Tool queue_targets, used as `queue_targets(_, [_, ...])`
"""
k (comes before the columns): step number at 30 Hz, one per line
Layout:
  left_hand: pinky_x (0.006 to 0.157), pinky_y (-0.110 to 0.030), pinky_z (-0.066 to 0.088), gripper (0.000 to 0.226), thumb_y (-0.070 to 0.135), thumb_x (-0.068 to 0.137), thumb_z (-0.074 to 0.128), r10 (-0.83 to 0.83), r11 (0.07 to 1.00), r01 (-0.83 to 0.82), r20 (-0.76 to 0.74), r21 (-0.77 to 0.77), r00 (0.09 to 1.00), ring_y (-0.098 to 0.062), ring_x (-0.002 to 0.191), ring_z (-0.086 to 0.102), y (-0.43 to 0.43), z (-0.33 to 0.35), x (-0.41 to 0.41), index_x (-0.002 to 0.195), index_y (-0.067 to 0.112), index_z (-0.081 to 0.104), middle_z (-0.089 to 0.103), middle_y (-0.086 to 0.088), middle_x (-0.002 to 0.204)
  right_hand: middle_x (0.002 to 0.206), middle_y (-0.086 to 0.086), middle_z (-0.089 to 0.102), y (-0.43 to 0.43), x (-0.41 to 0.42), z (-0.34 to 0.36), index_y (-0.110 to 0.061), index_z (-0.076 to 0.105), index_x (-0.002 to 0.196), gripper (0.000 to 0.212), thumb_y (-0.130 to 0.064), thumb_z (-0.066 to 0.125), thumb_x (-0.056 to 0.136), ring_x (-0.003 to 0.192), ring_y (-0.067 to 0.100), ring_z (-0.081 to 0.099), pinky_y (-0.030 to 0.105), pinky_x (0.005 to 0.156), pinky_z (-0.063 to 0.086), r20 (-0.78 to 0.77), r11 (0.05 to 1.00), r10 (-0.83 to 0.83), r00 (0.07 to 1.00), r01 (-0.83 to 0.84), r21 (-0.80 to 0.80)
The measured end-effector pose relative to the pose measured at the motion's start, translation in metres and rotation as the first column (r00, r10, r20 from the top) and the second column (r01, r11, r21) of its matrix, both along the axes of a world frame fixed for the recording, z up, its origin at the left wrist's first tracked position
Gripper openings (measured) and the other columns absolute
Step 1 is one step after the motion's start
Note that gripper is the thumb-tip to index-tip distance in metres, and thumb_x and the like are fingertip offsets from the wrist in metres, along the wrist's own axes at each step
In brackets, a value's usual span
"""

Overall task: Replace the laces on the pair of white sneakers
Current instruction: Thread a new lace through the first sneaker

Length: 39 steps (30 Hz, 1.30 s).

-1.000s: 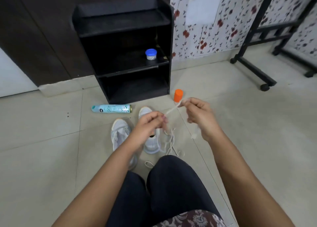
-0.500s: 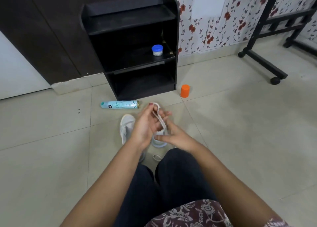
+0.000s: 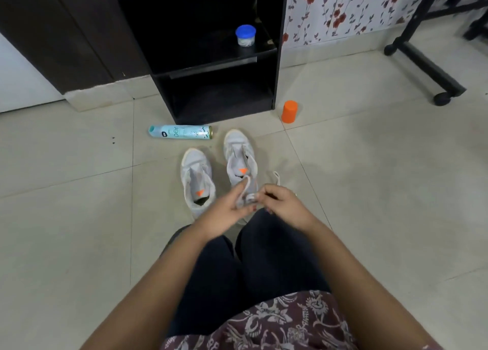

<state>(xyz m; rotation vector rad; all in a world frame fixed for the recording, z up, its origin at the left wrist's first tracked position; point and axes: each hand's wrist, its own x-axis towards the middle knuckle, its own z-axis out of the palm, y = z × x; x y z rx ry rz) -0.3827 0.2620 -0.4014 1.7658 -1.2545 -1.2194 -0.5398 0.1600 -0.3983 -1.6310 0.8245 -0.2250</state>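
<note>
Two white sneakers stand side by side on the tiled floor, toes pointing away from me: the left sneaker (image 3: 196,178) and the right sneaker (image 3: 239,156), both without laces in their eyelets. A white lace (image 3: 245,192) is gathered into loops between my hands, just above the heel of the right sneaker. My left hand (image 3: 227,208) holds the looped lace across its fingers. My right hand (image 3: 284,204) pinches the bundle from the right side. A loose loop of lace (image 3: 276,176) lies on the floor beyond my right hand.
A teal spray can (image 3: 181,132) lies on its side beyond the sneakers. An orange cap (image 3: 289,111) stands to the right of a black shelf unit (image 3: 277,67), which holds a blue-lidded jar (image 3: 245,36). A black wheeled frame (image 3: 433,69) stands at far right. My knees fill the near floor.
My hands have come down and closer together over the right sneaker's heel, with the stretched lace now wound into a small bundle. The camera has tilted down and nearer.
</note>
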Motion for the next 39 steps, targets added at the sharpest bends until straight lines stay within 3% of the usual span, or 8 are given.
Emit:
queue_targets(4, [0.066,-0.027,0.043,0.022,0.030,0.098,0.046,0.301,0.953,-0.302,-0.124,0.012,0.946,-0.015,0.073,0.057,-0.005,-0.002,-0.004,0.085,0.030,0.064,0.062,0.006,0.077,0.047,-0.008,0.042,-0.021,-0.011,-0.010,-0.007,0.062,0.064,0.030,-0.022,0.065,0.089,0.047,0.006,0.035,0.023,0.052,0.030,-0.009,0.976,-0.218,0.976,0.218,0.015])
queue_targets(9, [0.085,-0.027,0.048,0.030,0.020,0.099,0.031,0.406,0.878,-0.468,-0.676,0.102,0.615,-0.014,0.116,0.059,-0.005,0.003,-0.004,0.073,0.016,0.044,0.066,-0.002,0.123,0.068,0.000,0.053,-0.050,-0.021,-0.062,-0.012,0.065,0.078,0.017,-0.017,0.058,0.092,0.062,0.013,0.046,0.020,0.062,0.040,-0.158,0.974,-0.181,0.971,0.199,0.107])
queue_targets(15, [0.096,-0.038,0.047,0.036,0.022,0.097,0.036,0.535,0.728,-0.609,-0.817,0.316,0.214,-0.030,0.099,0.068,-0.014,-0.005,0.006,0.061,0.018,0.041,0.067,-0.003,0.079,0.130,-0.008,0.059,-0.097,0.010,-0.149,-0.027,0.074,0.100,0.038,-0.004,0.050,0.082,0.124,0.018,0.051,0.038,0.100,0.043,-0.578,0.837,0.319,0.751,-0.509,-0.199])
queue_targets(18, [0.070,-0.033,0.056,0.034,0.024,0.100,0.037,0.654,0.679,-0.627,-0.702,0.383,0.280,-0.023,0.070,0.065,-0.017,-0.013,0.009,0.066,0.018,0.042,0.049,0.004,0.059,0.134,-0.011,0.055,-0.110,0.003,-0.165,-0.029,0.071,0.110,0.032,-0.016,0.057,0.084,0.123,0.016,0.048,0.033,0.098,0.043,-0.663,0.784,0.295,0.688,-0.571,-0.243])
queue_targets(22, [0.051,-0.023,0.044,0.027,0.025,0.100,0.039,0.732,0.661,-0.632,-0.533,0.404,0.424,-0.010,0.046,0.044,-0.030,-0.025,0.010,0.077,0.017,0.052,0.054,0.002,0.069,0.132,0.006,0.050,-0.139,-0.039,-0.173,-0.026,0.066,0.119,0.032,-0.019,0.056,0.089,0.116,0.029,0.052,0.035,0.100,0.043,-0.630,0.939,-0.183,0.754,-0.057,-0.340])
queue_targets(29, [0.051,-0.018,0.036,0.019,0.023,0.099,0.047,0.676,0.736,-0.638,-0.179,0.228,0.715,-0.008,0.052,0.039,-0.035,-0.038,0.011,0.100,0.015,0.064,0.061,0.009,0.087,0.126,0.018,0.043,-0.146,-0.062,-0.154,-0.007,0.051,0.125,0.036,-0.017,0.052,0.091,0.112,0.039,0.050,0.043,0.092,0.044,-0.730,0.898,-0.433,0.529,0.187,-0.398])
queue_targets(37, [0.080,-0.028,0.049,0.019,0.013,0.100,0.045,0.731,0.680,-0.725,-0.172,0.105,0.660,-0.016,0.082,0.064,-0.021,-0.035,0.027,0.104,0.017,0.063,0.065,0.001,0.107,0.113,0.013,0.063,-0.095,0.097,-0.111,-0.018,0.029,0.142,0.086,-0.065,0.052,0.074,0.091,0.035,0.066,0.043,0.081,0.055,-0.471,0.950,-0.284,0.835,0.312,-0.018])
queue_targets(39, [0.073,-0.024,0.050,0.019,0.011,0.100,0.045,0.721,0.690,-0.718,-0.173,0.090,0.671,-0.021,0.082,0.064,-0.017,-0.032,0.030,0.100,0.015,0.063,0.066,-0.004,0.104,0.104,0.014,0.065,-0.100,0.105,-0.106,-0.007,0.050,0.122,0.057,-0.049,0.053,0.083,0.077,0.032,0.067,0.037,0.070,0.057,-0.487,0.954,-0.245,0.838,0.298,0.034])
